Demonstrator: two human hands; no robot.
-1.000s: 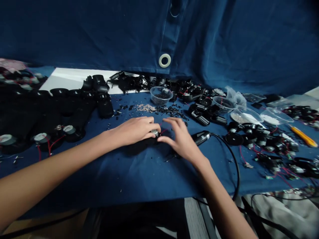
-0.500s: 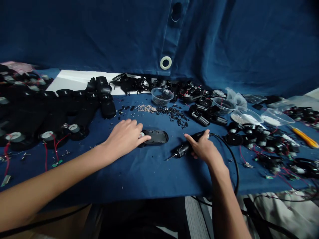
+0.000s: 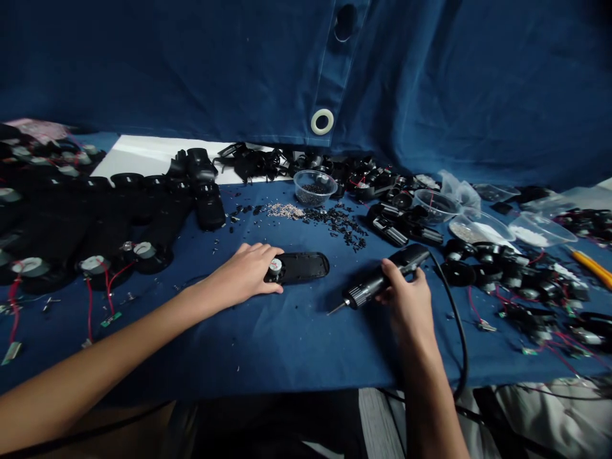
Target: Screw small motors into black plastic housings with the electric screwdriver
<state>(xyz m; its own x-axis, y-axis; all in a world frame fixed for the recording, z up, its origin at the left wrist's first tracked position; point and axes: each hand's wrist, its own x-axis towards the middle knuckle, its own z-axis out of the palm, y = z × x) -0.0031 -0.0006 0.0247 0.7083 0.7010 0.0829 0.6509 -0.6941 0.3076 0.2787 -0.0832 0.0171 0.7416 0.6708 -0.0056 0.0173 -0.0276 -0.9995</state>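
My left hand grips the left end of a long black plastic housing that lies flat on the blue cloth. A round white-topped motor shows in the housing beside my fingers. In my right hand is a black corded electric screwdriver, thumb on top of its body. Its bit points left and down, near the cloth and apart from the housing.
Black housings with motors and red wires crowd the left. Behind lie loose screws, small black pieces and a clear bowl. More motor parts and a yellow-handled tool are at the right. The screwdriver's cord runs off the front edge.
My right hand has closed around the screwdriver and turned its rear end up a little. My left thumb has shifted down, uncovering the motor. The view has shifted slightly.
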